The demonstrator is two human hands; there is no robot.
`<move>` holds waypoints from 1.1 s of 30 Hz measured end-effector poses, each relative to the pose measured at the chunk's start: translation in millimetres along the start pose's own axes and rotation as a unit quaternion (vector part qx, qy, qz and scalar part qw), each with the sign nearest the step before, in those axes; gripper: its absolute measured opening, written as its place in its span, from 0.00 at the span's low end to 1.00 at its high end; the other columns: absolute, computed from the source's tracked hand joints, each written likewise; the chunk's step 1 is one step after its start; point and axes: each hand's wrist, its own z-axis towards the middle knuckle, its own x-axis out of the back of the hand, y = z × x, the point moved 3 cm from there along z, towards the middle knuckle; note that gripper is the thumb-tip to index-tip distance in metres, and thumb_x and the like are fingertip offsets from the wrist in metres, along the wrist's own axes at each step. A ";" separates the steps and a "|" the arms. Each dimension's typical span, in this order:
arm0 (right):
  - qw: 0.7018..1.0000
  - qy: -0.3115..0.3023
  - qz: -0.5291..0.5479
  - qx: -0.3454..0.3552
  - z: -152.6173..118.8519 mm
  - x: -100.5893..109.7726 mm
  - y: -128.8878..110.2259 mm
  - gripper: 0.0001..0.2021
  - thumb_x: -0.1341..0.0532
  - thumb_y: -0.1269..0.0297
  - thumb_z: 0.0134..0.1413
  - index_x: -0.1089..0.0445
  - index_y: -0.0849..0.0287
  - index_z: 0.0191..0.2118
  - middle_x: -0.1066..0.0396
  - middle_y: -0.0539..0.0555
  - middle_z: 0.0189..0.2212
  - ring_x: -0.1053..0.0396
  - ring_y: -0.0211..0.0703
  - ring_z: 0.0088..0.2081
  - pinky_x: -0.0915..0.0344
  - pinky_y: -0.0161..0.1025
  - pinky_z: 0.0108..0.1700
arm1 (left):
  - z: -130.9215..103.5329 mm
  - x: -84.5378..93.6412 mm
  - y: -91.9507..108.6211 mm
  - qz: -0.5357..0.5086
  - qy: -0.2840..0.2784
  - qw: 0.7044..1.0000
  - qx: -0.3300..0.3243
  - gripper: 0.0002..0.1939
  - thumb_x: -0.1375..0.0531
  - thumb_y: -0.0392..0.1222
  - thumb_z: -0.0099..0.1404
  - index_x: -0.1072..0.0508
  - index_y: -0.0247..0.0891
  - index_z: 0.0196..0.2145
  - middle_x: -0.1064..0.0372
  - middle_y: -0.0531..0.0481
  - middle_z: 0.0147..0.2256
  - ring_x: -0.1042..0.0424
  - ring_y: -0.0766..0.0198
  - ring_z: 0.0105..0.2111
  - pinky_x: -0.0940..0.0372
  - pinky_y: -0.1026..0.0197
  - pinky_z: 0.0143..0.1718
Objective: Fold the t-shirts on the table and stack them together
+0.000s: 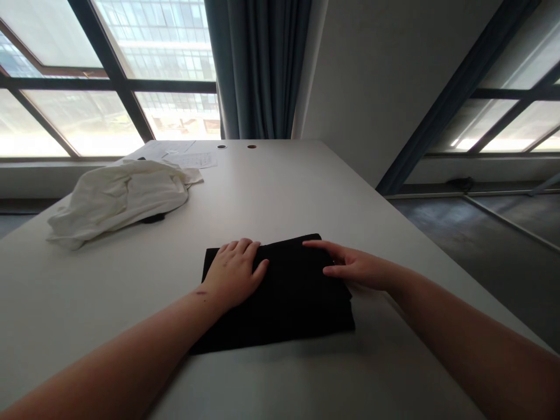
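Observation:
A folded black cloth (289, 297), perhaps a garment, lies on the white table (271, 204) in front of me. My left hand (238, 271) rests flat on its left part, fingers stretched towards the far edge and thumb apart. At the upper right side of the cloth is my right hand (350, 262), its index finger and thumb spread over the fabric. The other fingers of that hand are mostly hidden. Layers show at the right edge, where the cloth is slightly uneven.
A crumpled white cloth (126, 195) lies at the table's left, with something black showing under it. Sheets of paper (190, 159) are behind it. Two round holes sit near the far edge. Beyond are windows, a blue-grey curtain (258, 70) and a wall (376, 76).

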 end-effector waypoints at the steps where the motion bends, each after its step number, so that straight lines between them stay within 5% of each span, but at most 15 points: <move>1: 1.000 0.012 -0.018 0.002 0.9 -1.2 0.2 0.30 0.30 0.52 0.60 0.29 0.48 0.67 0.24 0.57 0.60 0.25 0.58 0.60 0.29 0.56 0.62 | 0.1 -0.2 0.0 -0.001 0.000 1.000 -0.001 0.25 0.48 0.53 0.78 0.30 0.38 0.64 0.28 0.38 0.59 0.29 0.44 0.59 0.39 0.41 0.64; 3: 0.998 0.052 -0.034 -0.003 4.2 -3.9 3.4 0.22 0.30 0.52 0.59 0.21 0.52 0.57 0.22 0.57 0.57 0.23 0.58 0.56 0.27 0.56 0.60 | 0.3 0.6 -0.3 -0.003 0.005 1.000 -0.003 0.26 0.48 0.52 0.78 0.30 0.36 0.65 0.28 0.37 0.59 0.29 0.44 0.60 0.39 0.42 0.65; 7: 0.989 0.123 -0.074 0.029 15.3 -3.7 11.8 0.19 0.31 0.52 0.59 0.19 0.52 0.53 0.20 0.57 0.53 0.22 0.58 0.53 0.28 0.56 0.60 | -5.3 12.1 6.7 -0.007 0.066 0.998 -0.016 0.28 0.47 0.51 0.78 0.33 0.33 0.67 0.31 0.34 0.63 0.31 0.42 0.62 0.41 0.39 0.67; 11: 0.958 0.164 -0.204 0.120 37.6 17.6 11.3 0.17 0.34 0.53 0.62 0.18 0.50 0.53 0.20 0.56 0.51 0.25 0.57 0.55 0.33 0.56 0.64 | -33.8 20.5 39.6 -0.023 0.103 0.988 -0.117 0.29 0.46 0.54 0.78 0.32 0.33 0.68 0.33 0.33 0.65 0.35 0.39 0.65 0.46 0.33 0.68; 14: 0.924 0.166 -0.307 0.159 66.7 46.6 8.7 0.17 0.36 0.54 0.62 0.17 0.51 0.51 0.23 0.56 0.40 0.24 0.53 0.45 0.29 0.53 0.57 | -58.6 10.4 67.5 -0.072 0.042 0.966 -0.244 0.34 0.46 0.59 0.77 0.35 0.33 0.70 0.34 0.34 0.67 0.36 0.41 0.66 0.43 0.37 0.69; 17: 0.907 0.192 -0.336 0.170 99.3 86.9 8.8 0.17 0.37 0.54 0.60 0.16 0.52 0.49 0.26 0.54 0.36 0.26 0.49 0.41 0.30 0.50 0.55 | -62.1 -6.0 71.1 -0.093 -0.042 0.947 -0.306 0.34 0.45 0.60 0.76 0.36 0.37 0.71 0.39 0.39 0.71 0.41 0.43 0.71 0.46 0.39 0.72; 21: 0.892 0.315 -0.310 0.099 125.5 150.6 17.1 0.17 0.38 0.55 0.58 0.17 0.58 0.46 0.24 0.54 0.35 0.27 0.48 0.39 0.30 0.47 0.51 | -36.7 -17.6 44.6 -0.098 -0.069 0.952 -0.283 0.32 0.45 0.58 0.77 0.37 0.41 0.72 0.44 0.41 0.74 0.46 0.44 0.73 0.50 0.40 0.74; 24: 0.901 0.336 -0.264 0.077 129.7 178.0 22.9 0.20 0.39 0.54 0.60 0.22 0.61 0.50 0.21 0.57 0.37 0.26 0.48 0.40 0.31 0.47 0.51 | -22.0 -17.1 31.4 -0.092 -0.054 0.965 -0.239 0.31 0.44 0.54 0.77 0.36 0.39 0.71 0.42 0.41 0.72 0.44 0.43 0.72 0.46 0.40 0.72; 29: 0.940 0.239 -0.220 0.103 132.4 162.4 18.0 0.27 0.41 0.46 0.65 0.29 0.55 0.62 0.21 0.56 0.43 0.25 0.49 0.43 0.29 0.48 0.51 | -25.6 -6.0 42.0 -0.079 -0.012 0.964 -0.255 0.23 0.41 0.46 0.74 0.29 0.39 0.63 0.35 0.40 0.68 0.35 0.43 0.66 0.35 0.42 0.62; 33: 0.927 0.224 -0.291 0.077 136.1 147.9 10.1 0.30 0.35 0.48 0.59 0.30 0.53 0.64 0.23 0.53 0.41 0.26 0.49 0.39 0.27 0.47 0.46 | -29.6 4.9 42.9 -0.114 0.053 0.961 -0.247 0.18 0.42 0.41 0.74 0.27 0.39 0.59 0.29 0.38 0.61 0.30 0.47 0.60 0.33 0.46 0.58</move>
